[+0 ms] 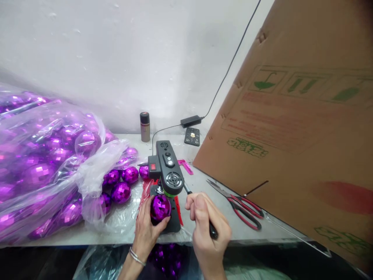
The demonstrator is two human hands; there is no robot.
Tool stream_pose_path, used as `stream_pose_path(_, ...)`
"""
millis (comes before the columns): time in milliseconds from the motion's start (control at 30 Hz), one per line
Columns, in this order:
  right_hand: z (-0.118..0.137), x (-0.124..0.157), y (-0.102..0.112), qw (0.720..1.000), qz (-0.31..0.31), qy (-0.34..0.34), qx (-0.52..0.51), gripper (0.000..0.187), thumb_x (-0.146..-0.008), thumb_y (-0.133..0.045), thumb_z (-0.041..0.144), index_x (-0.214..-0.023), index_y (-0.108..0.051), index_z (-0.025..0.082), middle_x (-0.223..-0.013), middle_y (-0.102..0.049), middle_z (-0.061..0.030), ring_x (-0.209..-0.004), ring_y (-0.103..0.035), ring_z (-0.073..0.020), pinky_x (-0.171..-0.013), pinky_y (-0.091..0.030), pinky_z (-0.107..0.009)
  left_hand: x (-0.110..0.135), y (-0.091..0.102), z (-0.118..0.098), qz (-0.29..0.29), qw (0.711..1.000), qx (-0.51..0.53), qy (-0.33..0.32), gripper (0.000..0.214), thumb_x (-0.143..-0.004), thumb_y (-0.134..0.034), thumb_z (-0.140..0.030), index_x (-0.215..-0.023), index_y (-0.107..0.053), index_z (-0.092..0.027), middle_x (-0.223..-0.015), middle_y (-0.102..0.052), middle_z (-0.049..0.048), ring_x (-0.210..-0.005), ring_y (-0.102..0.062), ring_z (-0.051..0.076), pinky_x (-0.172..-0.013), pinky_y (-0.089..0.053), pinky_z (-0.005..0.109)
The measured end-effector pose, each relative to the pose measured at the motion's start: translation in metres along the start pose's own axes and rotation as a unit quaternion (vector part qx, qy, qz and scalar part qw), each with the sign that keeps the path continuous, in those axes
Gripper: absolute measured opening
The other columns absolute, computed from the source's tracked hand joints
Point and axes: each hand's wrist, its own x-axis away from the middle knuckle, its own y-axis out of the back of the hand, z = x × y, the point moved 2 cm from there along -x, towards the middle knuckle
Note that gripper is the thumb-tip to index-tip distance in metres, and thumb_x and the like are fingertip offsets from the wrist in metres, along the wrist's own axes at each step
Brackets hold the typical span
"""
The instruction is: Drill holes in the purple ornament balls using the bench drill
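My left hand (147,227) is closed around a shiny purple faceted ball (160,207) and holds it on the base of a small black benchtop machine (166,171), right under the machine's head. My right hand (207,233) is closed on the machine's black lever handle (212,232), which runs up to the machine's side. A bracelet sits on my left wrist.
A large clear plastic bag (43,163) full of purple balls lies at the left, with several loose balls (121,184) spilling out. Red-handled scissors (243,208) lie to the right. A big cardboard box (297,128) leans at the right. A spray can (145,126), a power adapter (190,121) and a remote sit by the wall.
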Motion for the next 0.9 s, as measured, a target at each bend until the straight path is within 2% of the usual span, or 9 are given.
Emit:
stream_pose_path(167,0.001,0.001,0.001,1.000,0.004,0.001,0.008,0.034,-0.111,-0.049,0.012,-0.079,-0.054,0.023,-0.070,-0.057,0.0019,-0.063,-0.057,-0.0124,-0.058,-0.045,-0.026,0.002,-0.006,0.000,-0.021,0.997,-0.053,-0.052,0.067,-0.080,-0.084,-0.039,-0.141,-0.063,-0.022,-0.138,-0.076,0.0167,-0.133,-0.071,0.042,-0.115,-0.059,0.063)
stream_pose_path(267,0.001,0.002,0.002,1.000,0.007,0.002,0.007,0.034,-0.111,-0.049,0.011,-0.080,-0.054,0.023,-0.071,-0.058,0.0019,-0.063,-0.058,-0.0122,-0.059,-0.045,-0.026,0.002,-0.006,-0.002,-0.018,0.996,-0.061,-0.060,0.067,-0.080,-0.083,-0.036,-0.142,-0.063,-0.022,-0.140,-0.074,0.0173,-0.134,-0.070,0.042,-0.115,-0.058,0.063)
stream_pose_path(367,0.001,0.003,0.003,1.000,0.005,-0.002,0.007,0.034,-0.112,-0.049,0.012,-0.080,-0.055,0.023,-0.071,-0.057,0.0018,-0.063,-0.058,-0.0124,-0.058,-0.045,-0.027,-0.002,-0.010,-0.007,0.010,0.997,-0.056,-0.044,0.069,-0.075,-0.085,-0.034,-0.141,-0.066,-0.021,-0.137,-0.073,0.0179,-0.134,-0.069,0.043,-0.116,-0.056,0.066)
stream_pose_path(467,0.000,0.004,0.003,1.000,0.003,-0.008,0.007,0.035,-0.111,-0.049,0.011,-0.079,-0.054,0.023,-0.070,-0.055,0.0022,-0.062,-0.058,-0.0124,-0.059,-0.045,-0.027,-0.009,-0.018,-0.009,0.041,0.999,-0.024,0.002,0.073,-0.069,-0.088,-0.035,-0.138,-0.068,-0.021,-0.137,-0.072,0.0174,-0.135,-0.067,0.045,-0.118,-0.052,0.070)
stream_pose_path(633,-0.002,0.006,0.004,1.000,0.000,-0.003,0.011,0.034,-0.110,-0.050,0.011,-0.079,-0.056,0.022,-0.071,-0.056,0.0013,-0.064,-0.059,-0.0135,-0.057,-0.044,-0.028,-0.011,-0.027,-0.002,0.081,0.992,0.065,0.070,0.082,-0.064,-0.090,-0.038,-0.140,-0.063,-0.021,-0.134,-0.075,0.0147,-0.125,-0.073,0.040,-0.113,-0.058,0.063)
stream_pose_path(900,-0.021,0.030,0.005,0.999,-0.026,0.019,0.005,0.035,-0.109,-0.049,0.009,-0.078,-0.055,0.022,-0.069,-0.056,0.0009,-0.062,-0.059,-0.0137,-0.055,-0.042,-0.028,-0.007,-0.026,0.005,0.094,0.993,0.050,0.047,0.079,-0.070,-0.089,-0.040,-0.143,-0.063,-0.021,-0.134,-0.075,0.0137,-0.127,-0.073,0.039,-0.111,-0.060,0.059)
